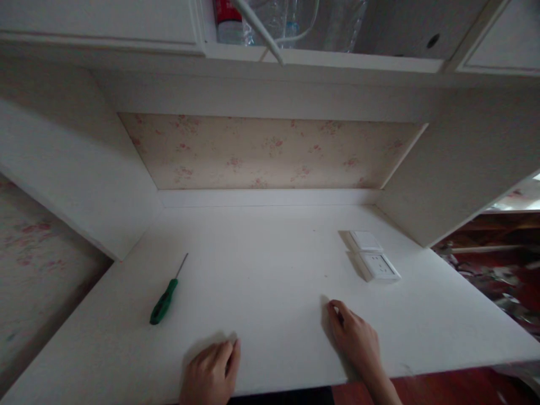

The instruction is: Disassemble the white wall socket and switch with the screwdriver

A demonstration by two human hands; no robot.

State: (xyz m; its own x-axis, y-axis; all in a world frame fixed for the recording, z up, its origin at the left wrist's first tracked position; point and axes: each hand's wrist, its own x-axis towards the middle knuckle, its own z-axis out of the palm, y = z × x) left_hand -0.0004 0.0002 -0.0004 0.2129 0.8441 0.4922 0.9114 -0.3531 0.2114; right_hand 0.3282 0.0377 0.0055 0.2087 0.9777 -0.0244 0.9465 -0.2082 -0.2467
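Note:
My left hand [211,371] rests at the front edge of the white desktop, fingers curled in and nothing seen in them. To its upper left lies a green-handled screwdriver [164,302], its thin shaft pointing away from me, apart from the hand. My right hand [353,334] rests on the desktop further right, its fingers folded together with no object visible in them. Beyond that hand, also untouched, a white wall socket [378,265] lies beside a white switch plate [365,241], the two close together.
The white desktop [270,253] runs back to a low ledge and flowered wallpaper [270,152]. White side panels [455,169] stand left and right. Overhead, an open shelf [379,61] holds clear plastic and a red container [228,11]; a pale cable [259,28] hangs in front.

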